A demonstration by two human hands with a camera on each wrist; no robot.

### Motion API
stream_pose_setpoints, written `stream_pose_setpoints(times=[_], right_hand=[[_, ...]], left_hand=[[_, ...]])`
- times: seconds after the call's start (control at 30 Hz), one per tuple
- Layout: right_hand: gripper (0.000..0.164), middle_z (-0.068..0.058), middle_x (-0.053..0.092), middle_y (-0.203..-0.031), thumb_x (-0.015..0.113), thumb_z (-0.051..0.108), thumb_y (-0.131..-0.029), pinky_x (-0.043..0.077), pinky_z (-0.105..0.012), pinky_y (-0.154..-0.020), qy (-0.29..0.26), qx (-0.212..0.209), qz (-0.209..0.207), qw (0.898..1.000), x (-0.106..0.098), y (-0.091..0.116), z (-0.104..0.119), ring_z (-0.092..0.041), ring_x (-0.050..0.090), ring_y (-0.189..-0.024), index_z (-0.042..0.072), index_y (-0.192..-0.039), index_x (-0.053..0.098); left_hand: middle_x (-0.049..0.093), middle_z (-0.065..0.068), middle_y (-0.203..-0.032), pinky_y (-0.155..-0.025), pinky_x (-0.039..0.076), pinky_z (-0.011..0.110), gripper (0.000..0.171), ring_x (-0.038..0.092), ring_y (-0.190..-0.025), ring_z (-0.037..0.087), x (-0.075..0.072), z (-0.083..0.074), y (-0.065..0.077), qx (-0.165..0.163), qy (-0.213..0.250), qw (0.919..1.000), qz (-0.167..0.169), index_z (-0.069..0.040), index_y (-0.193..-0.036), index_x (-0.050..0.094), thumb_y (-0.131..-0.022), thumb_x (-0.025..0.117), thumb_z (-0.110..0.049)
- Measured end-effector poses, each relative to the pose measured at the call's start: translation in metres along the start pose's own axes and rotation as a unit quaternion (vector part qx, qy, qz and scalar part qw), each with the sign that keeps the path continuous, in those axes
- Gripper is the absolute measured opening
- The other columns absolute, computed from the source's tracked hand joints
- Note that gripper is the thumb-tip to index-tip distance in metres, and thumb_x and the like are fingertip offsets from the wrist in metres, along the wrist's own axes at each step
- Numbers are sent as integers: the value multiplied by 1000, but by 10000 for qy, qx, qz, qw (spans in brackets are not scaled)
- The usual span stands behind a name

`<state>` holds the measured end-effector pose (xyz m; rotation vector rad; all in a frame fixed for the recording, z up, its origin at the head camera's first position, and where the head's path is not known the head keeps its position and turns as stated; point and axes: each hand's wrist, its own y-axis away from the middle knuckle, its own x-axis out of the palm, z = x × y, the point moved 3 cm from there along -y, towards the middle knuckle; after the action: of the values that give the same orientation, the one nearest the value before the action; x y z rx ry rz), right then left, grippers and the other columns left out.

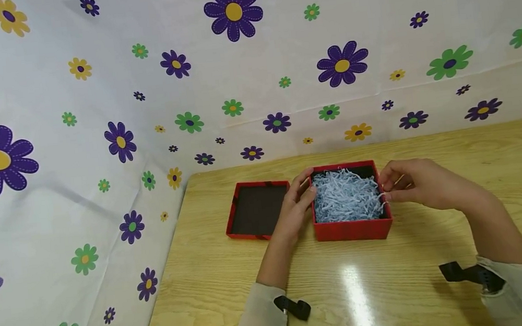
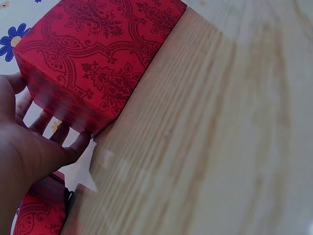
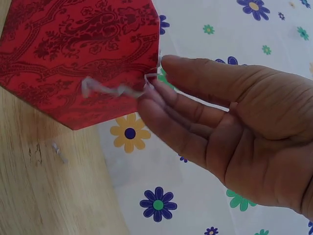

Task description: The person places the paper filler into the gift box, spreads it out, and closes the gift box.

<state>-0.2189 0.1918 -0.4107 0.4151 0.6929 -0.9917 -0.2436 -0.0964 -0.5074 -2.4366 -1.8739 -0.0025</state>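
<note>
An open red box (image 1: 353, 230) with a dark damask pattern stands on the table, filled with pale blue shredded paper (image 1: 346, 195). My left hand (image 1: 294, 201) rests against its left wall, fingers spread and touching the side, as the left wrist view (image 2: 29, 142) also shows. At the right wall is my right hand (image 1: 425, 184), its fingers bent. In the right wrist view, a thin strand of shredded paper (image 3: 117, 90) trails from the fingertips of my right hand (image 3: 220, 122), in front of the patterned box wall (image 3: 88, 58).
Left of the box, partly behind my left hand, lies the red lid (image 1: 258, 210) with its dark inside up. A small paper scrap (image 3: 58, 152) lies on the wooden table (image 1: 207, 294). A flowered white cloth (image 1: 256, 69) hangs behind and at the left.
</note>
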Motion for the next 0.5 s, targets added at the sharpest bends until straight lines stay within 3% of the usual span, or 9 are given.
stream_pose_setpoints(times=[0.17,0.4,0.5], right_hand=[[22,-1,72,-97,78,0,-93,58,-21,-77,-43,-107,-247,9996,0,1,6,-16,68,-89,7,-111,68],[18,0,73,-95,77,-1,-94,59,-22,-73,-292,-959,-906,9908,6,-4,22,-15,70,-82,10,-106,68],[17,0,73,-99,77,1,-95,58,-19,-77,-174,-913,-1031,9903,14,-9,29,-16,70,-87,9,-109,70]], left_hand=[[39,-7,-165,-119,41,52,48,36,-153,26,0,0,1,47,-17,10000,31,-34,-156,52,-109,59,-28],[38,-6,-166,-119,40,51,48,35,-153,27,-2,-1,0,65,-29,10000,46,-33,-156,52,-109,59,-27],[38,-6,-166,-120,40,50,48,35,-153,26,-2,-2,1,47,-15,10000,69,-33,-156,51,-109,59,-26]])
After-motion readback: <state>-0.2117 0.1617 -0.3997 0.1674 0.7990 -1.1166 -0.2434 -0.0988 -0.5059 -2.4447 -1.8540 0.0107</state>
